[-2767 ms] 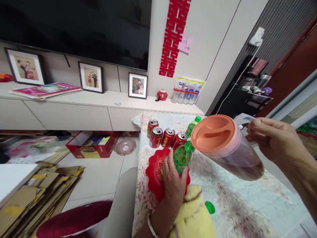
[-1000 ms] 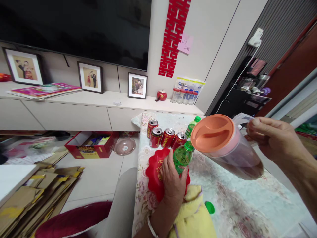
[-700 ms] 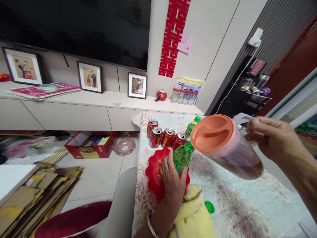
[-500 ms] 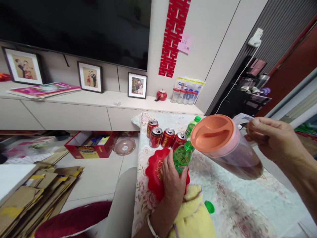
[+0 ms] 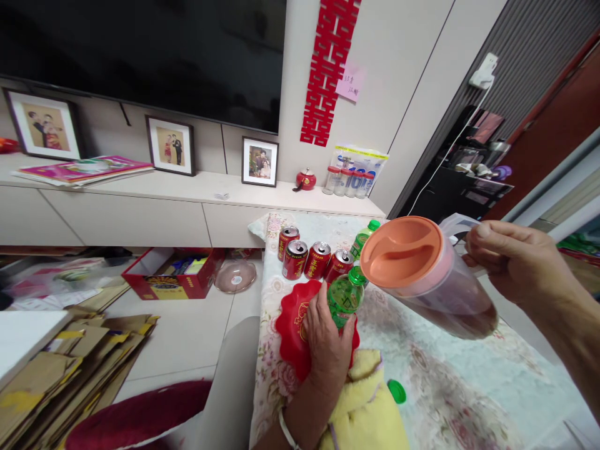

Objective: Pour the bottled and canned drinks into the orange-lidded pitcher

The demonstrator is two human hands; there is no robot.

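My left hand (image 5: 323, 340) is wrapped around a green plastic bottle (image 5: 344, 301) over a red scalloped plate (image 5: 293, 306). In my right hand (image 5: 520, 256) is the handle of a clear plastic pitcher (image 5: 462, 300) with an orange lid (image 5: 405, 253). The pitcher is tilted toward the bottle, brownish liquid lying in its lower part. Its lid edge is close to the bottle's green top (image 5: 357, 275); whether they touch I cannot tell, and no stream is visible. A folded yellow cloth (image 5: 370, 406) lies beside my left wrist, and a green cap (image 5: 396, 392) rests to its right.
Several red drink cans (image 5: 295, 260) stand behind the plate, with a second green bottle (image 5: 363, 237) partly behind the pitcher. A floral cloth covers the table (image 5: 435, 387). Against the wall runs a low cabinet (image 5: 187, 194). Flattened cardboard (image 5: 84, 362) and a red box (image 5: 164, 275) occupy the floor at left.
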